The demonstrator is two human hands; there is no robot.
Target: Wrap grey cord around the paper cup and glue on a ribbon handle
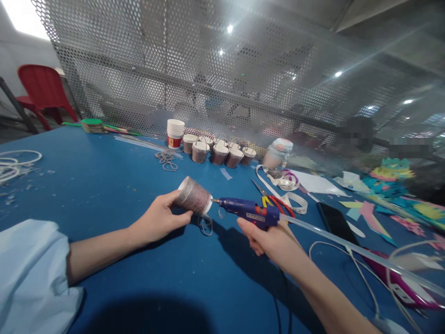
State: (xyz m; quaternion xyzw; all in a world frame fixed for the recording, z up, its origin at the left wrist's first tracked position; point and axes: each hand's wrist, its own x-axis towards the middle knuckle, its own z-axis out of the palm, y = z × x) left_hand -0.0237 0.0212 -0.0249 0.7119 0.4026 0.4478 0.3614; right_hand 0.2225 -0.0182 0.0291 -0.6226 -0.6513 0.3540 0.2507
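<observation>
My left hand grips a paper cup wound with grey-brown cord, tilted on its side with its white rim toward the right. A loose loop of cord dangles beneath it. My right hand is closed round the handle of a blue glue gun, a long clear glue stick sticking out of its back. The gun's nozzle is at the cup's rim; whether they touch I cannot tell.
Several cord-wrapped cups stand at the back beside a stack of paper cups. Scissors, a measuring tape, a black phone and cables lie to the right. White cord lies at left; a perforated metal screen rises behind.
</observation>
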